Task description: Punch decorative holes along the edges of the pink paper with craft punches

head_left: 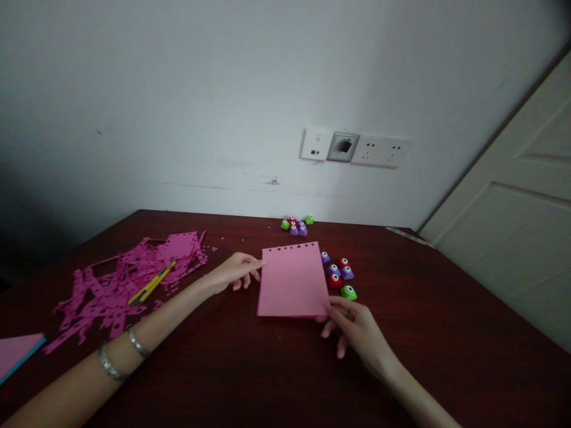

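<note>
A sheet of pink paper (292, 285), with a row of small punched holes along its far edge, is held just in front of me over the dark table. A second pink layer shows at its lower edge. My left hand (238, 270) pinches the paper's left edge near the upper corner. At the lower right corner, my right hand (352, 324) grips it between thumb and fingers. Several small craft punches in purple, red and green, such as the green craft punch (348, 292), sit just right of the paper. More craft punches (294, 226) cluster behind it.
On the left lies a heap of pink paper scraps (120, 279) with a yellow utility knife (152, 284) on top. Pink and blue paper (20, 352) rests at the near left edge. A ruler-like strip (408, 236) lies far right. Behind the table (214, 368) stands a wall with sockets (379, 151).
</note>
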A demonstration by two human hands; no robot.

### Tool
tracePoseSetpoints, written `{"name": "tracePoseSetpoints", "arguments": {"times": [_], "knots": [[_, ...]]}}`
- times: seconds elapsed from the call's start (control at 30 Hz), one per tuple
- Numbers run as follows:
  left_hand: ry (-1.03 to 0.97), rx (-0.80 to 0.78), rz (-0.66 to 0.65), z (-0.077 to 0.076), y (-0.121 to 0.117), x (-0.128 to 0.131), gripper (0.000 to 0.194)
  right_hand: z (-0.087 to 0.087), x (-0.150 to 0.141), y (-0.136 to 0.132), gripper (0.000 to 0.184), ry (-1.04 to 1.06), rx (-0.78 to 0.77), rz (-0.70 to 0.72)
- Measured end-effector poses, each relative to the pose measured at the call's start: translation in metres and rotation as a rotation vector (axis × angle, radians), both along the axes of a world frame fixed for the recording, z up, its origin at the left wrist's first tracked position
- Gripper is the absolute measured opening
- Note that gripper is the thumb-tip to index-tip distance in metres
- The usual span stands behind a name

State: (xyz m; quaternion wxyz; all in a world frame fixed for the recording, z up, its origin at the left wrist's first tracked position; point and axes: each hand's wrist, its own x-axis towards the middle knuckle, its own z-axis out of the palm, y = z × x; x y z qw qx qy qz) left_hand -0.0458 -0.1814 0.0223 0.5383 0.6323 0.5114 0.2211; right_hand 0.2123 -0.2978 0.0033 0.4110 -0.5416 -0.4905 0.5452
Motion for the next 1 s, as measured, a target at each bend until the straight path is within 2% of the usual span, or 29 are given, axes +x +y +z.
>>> {"name": "tracePoseSetpoints", "arguments": {"times": [0.1,0.2,0.27,0.33,0.4,0.5,0.57,0.63,0.77,0.9,1.0], "knots": [[-0.041,-0.067,-0.023,-0.002,-0.004,0.002,0.029,-0.003,0.0,0.001,0.04,-0.012,-0.024,0.017],[0.0,-0.077,-0.02,-0.006,-0.004,0.002,0.024,-0.002,0.006,0.004,0.037,-0.156,-0.057,0.076],[0.029,-0.066,-0.032,-0.009,-0.002,0.002,0.025,0.007,0.014,0.008,0.035,-0.33,-0.025,0.086],[0.059,-0.043,-0.048,-0.013,0.0,0.002,0.026,0.021,0.023,0.017,0.034,-0.516,0.069,0.047],[0.096,-0.008,-0.062,-0.017,0.001,0.003,0.026,0.038,0.032,0.032,0.033,-0.695,0.195,0.041],[0.159,0.064,-0.086,-0.021,0.002,0.004,0.026,0.057,0.041,0.072,0.026,-0.906,0.44,0.07],[0.208,0.124,-0.075,-0.023,0.001,0.005,0.025,0.061,0.044,0.106,0.024,-1.016,0.482,0.105],[0.263,0.205,-0.043,-0.024,0.0,0.005,0.023,0.058,0.045,0.141,0.025,-1.14,0.496,0.153],[0.34,0.346,-0.008,-0.025,-0.001,0.005,0.02,0.047,0.038,0.198,0.022,-1.181,0.493,0.199],[0.377,0.357,-0.012,-0.026,0.001,0.003,0.019,0.036,0.027,0.231,0.02,-1.193,0.451,0.24],[0.403,0.459,-0.005,-0.026,0.005,0.001,0.018,0.028,0.021,0.247,0.02,-1.209,0.4,0.246]]}}
